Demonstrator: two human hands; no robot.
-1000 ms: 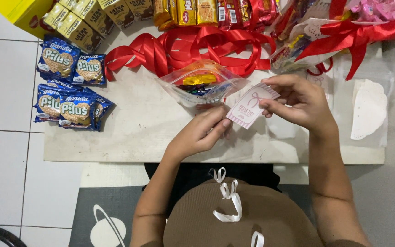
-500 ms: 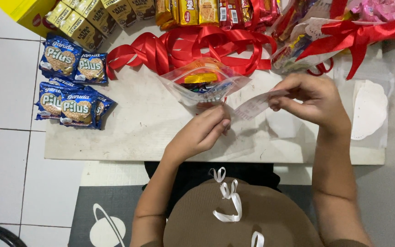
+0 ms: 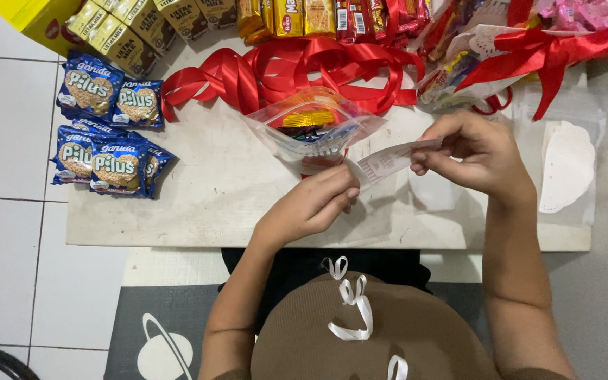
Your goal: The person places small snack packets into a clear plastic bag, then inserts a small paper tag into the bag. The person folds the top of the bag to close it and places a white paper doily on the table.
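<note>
1. Left hand (image 3: 311, 207): curled over the low white table (image 3: 198, 204), fingertips pinched shut on the near end of a small white card (image 3: 388, 160) with red print.
2. Right hand (image 3: 474, 156): thumb and fingers closed on the far end of the same card, held just above the tabletop.
3. Card: stretched between both hands, tilted, seen nearly edge-on, just in front of the clear plastic bag.
4. Clear plastic bag (image 3: 314, 130): lying open-mouthed on the table just beyond the left hand, with yellow and dark wrapped snacks inside; whether touching the card, cannot tell.
5. Red satin ribbon (image 3: 283, 70): looped in a pile behind the bag.
6. Blue snack packets (image 3: 103, 123): clustered at the table's left edge, well apart from both hands.
7. Small drink cartons (image 3: 135, 32) and wrapped biscuit packs (image 3: 297, 15): lined along the far edge.
8. White doily-shaped paper (image 3: 568, 165): flat on the table to the right of the right hand.
</note>
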